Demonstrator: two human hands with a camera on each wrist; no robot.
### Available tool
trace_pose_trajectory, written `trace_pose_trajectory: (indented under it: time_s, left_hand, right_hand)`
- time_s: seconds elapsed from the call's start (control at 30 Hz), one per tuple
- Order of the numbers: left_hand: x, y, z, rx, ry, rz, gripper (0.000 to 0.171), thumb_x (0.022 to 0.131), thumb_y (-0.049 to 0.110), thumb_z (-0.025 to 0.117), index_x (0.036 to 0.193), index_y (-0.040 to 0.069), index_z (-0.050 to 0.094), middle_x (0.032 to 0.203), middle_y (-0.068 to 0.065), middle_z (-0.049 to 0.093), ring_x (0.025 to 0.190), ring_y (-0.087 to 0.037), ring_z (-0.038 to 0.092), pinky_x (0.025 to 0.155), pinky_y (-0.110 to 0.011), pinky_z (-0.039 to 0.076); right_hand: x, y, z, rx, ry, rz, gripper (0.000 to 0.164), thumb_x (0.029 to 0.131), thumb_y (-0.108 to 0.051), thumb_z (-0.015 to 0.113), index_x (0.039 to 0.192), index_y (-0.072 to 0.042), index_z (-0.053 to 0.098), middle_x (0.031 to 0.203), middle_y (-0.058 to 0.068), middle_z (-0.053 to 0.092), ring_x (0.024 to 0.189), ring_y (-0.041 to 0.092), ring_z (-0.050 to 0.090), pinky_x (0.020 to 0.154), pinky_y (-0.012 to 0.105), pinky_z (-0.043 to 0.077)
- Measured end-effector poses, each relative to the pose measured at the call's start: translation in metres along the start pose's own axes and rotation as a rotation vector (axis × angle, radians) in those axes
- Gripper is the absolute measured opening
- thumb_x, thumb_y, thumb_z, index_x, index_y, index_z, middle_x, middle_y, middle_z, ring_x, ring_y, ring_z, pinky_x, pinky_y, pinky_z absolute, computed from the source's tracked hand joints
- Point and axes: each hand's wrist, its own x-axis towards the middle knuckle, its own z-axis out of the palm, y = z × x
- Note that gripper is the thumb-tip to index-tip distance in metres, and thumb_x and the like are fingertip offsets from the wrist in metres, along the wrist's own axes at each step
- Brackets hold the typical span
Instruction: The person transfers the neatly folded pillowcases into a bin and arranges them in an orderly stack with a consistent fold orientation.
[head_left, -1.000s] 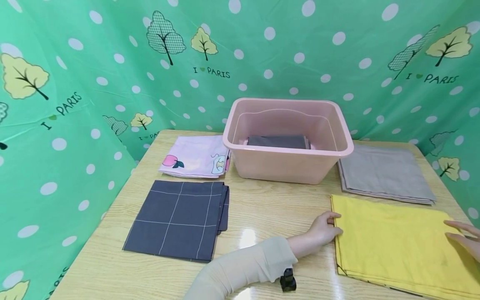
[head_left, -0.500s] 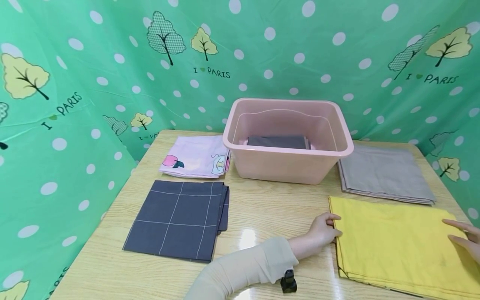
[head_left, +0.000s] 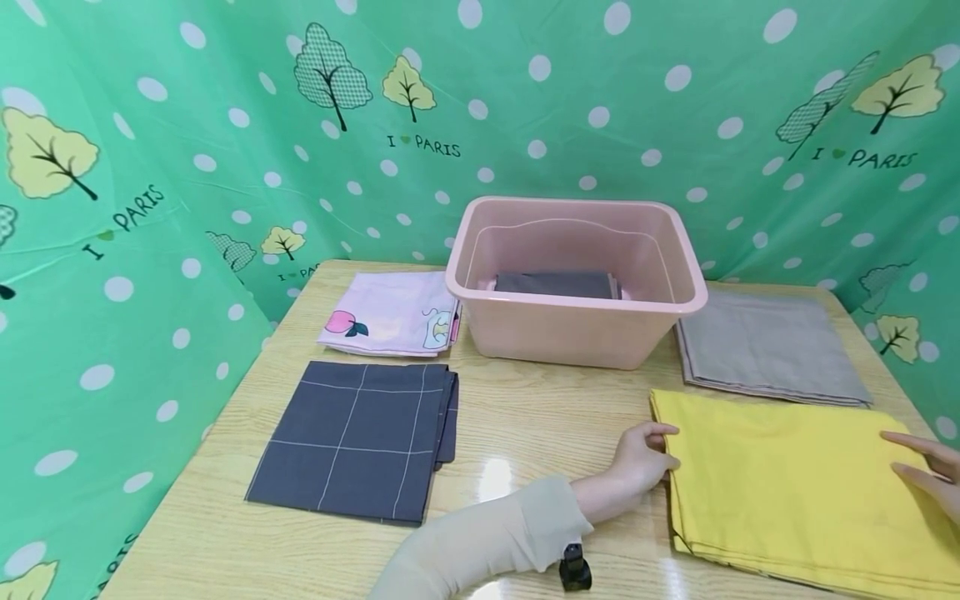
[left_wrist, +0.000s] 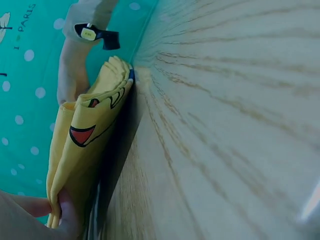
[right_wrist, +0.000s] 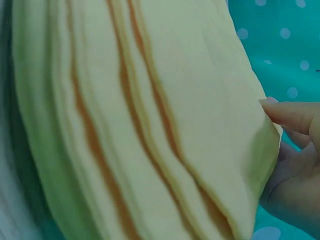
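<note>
A folded yellow cloth (head_left: 780,483) lies at the table's front right. My left hand (head_left: 641,457) pinches its left edge between thumb and fingers; the left wrist view shows the layered edge, with a red and black print, between the fingertips (left_wrist: 69,212). At the opposite side, my right hand (head_left: 936,473) is partly cut off by the frame. In the right wrist view that hand (right_wrist: 297,165) grips the cloth's outer edge, some fingers behind it. Several stacked folds of the yellow cloth (right_wrist: 215,90) show there.
A pink bin (head_left: 558,333) stands at the back, with dark folded fabric (head_left: 555,284) inside. Folded grey cloth (head_left: 772,346) lies right of it, pink printed cloth (head_left: 393,308) left. Nearer is a dark checked cloth (head_left: 352,442). A green curtain (head_left: 300,192) surrounds the wooden table (head_left: 517,417).
The yellow cloth has shifted slightly left, and both hands have moved a little left with it. The bin and the other cloths stay where they were.
</note>
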Motion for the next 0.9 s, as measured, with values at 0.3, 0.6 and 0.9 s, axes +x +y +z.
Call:
trace_pose_trajectory:
  time_s: [0.3, 0.6, 0.9]
  left_hand:
    - [-0.004, 0.000, -0.009, 0.001, 0.011, 0.033, 0.038, 0.068, -0.018, 0.059, 0.091, 0.012, 0.065, 0.083, 0.003, 0.046, 0.056, -0.010, 0.046, 0.053, -0.027, 0.048]
    - [-0.008, 0.007, -0.022, 0.024, 0.001, 0.041, 0.037, 0.071, -0.015, 0.059, 0.094, 0.014, 0.064, 0.087, 0.003, 0.046, 0.052, -0.009, 0.044, 0.052, -0.022, 0.042]
    - [-0.008, 0.012, -0.035, 0.001, -0.006, 0.039, 0.038, 0.071, -0.013, 0.059, 0.095, 0.016, 0.065, 0.090, 0.003, 0.047, 0.054, -0.008, 0.044, 0.052, -0.019, 0.038]
  right_hand:
    - [0.008, -0.018, 0.012, -0.139, 0.033, 0.057, 0.050, 0.084, 0.013, 0.048, 0.122, -0.018, 0.054, 0.109, -0.030, 0.052, 0.070, -0.018, 0.048, 0.033, 0.009, 0.025]
    - [0.017, -0.034, 0.019, -0.159, -0.022, 0.120, 0.057, 0.083, 0.015, 0.047, 0.124, -0.024, 0.051, 0.112, -0.034, 0.046, 0.101, -0.023, 0.037, 0.063, -0.001, 0.038]
    - [0.016, -0.029, 0.018, -0.327, -0.049, 0.207, 0.053, 0.086, 0.005, 0.049, 0.132, -0.021, 0.042, 0.113, -0.038, 0.035, 0.106, -0.025, 0.024, 0.068, -0.005, 0.029]
